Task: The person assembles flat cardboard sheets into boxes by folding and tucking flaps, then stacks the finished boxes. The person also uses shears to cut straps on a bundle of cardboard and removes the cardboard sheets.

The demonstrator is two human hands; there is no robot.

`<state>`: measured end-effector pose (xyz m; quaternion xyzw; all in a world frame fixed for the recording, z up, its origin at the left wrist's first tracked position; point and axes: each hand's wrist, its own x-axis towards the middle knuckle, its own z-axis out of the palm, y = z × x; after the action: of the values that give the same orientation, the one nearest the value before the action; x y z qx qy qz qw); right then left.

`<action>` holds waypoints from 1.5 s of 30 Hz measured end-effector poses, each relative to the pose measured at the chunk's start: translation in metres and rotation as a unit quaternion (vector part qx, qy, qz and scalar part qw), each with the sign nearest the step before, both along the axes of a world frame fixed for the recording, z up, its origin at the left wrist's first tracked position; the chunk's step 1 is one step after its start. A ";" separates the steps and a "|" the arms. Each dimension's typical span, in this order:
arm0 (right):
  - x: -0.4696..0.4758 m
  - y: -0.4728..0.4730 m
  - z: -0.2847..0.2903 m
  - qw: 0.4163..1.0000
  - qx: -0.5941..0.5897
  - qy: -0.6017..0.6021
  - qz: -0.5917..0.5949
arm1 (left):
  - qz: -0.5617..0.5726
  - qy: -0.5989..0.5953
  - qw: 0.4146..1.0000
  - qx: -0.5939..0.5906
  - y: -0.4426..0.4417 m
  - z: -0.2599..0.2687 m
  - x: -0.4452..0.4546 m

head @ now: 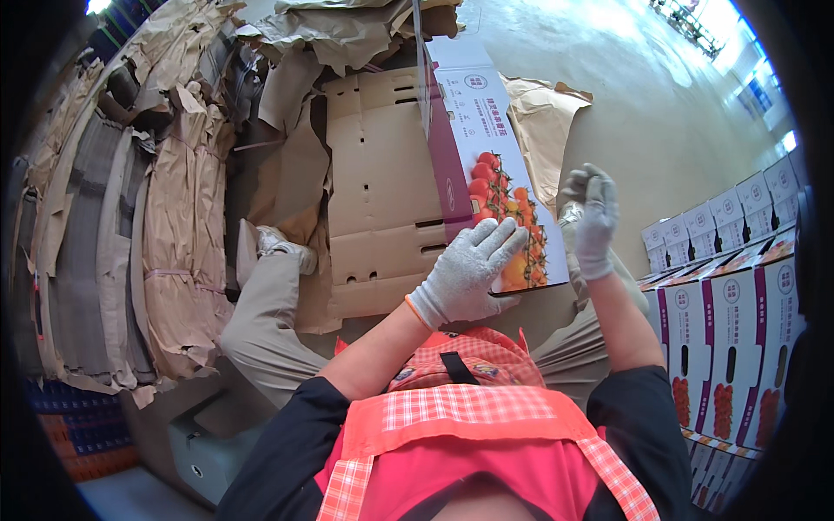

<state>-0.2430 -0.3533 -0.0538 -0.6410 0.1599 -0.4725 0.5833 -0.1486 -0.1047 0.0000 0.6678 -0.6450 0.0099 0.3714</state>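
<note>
Between my legs lies a flat cardboard carton blank, its bare brown side [384,176] on the left and a white printed panel [479,84] with tomato pictures on the right. A purple strip [453,195] runs along the fold. My left hand [466,270], in a pale knit glove with an orange cuff, rests on the near end of the printed panel with its palm down. Its thumb reaches past the panel's near edge. My right hand [593,218], gloved too, is raised just right of the panel, fingers slightly bent, with nothing seen in it.
Wrapped bundles of flat cardboard [186,247] are stacked at left. Torn brown paper [544,124] lies beside and beyond the blank. Folded printed cartons [733,345] stand in rows at right. A grey box-like object [215,449] is at lower left, near blue and orange crates [91,430].
</note>
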 end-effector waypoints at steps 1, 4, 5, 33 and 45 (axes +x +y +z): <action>-0.002 0.020 0.022 0.996 -0.061 0.055 0.032 | -0.004 0.020 1.000 -0.024 -0.002 -0.005 0.002; 0.000 0.069 0.075 0.899 -0.365 0.184 0.160 | 0.002 0.057 0.991 -0.121 -0.004 -0.024 0.005; 0.002 0.076 0.090 0.808 -0.501 0.257 0.172 | 0.010 0.076 0.984 -0.162 -0.005 -0.031 0.003; 0.174 0.067 0.088 0.972 -0.037 0.231 0.022 | 0.081 0.491 0.866 -0.056 0.024 -0.063 -0.010; 0.177 0.030 0.000 0.561 -0.637 0.481 0.223 | -0.071 0.266 0.958 0.080 0.081 -0.045 0.034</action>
<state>-0.0664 -0.3232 -0.0539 -0.9933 -0.0735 0.0714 -0.0527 -0.1146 -0.0235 -0.0453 0.6259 -0.5675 -0.2462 0.4751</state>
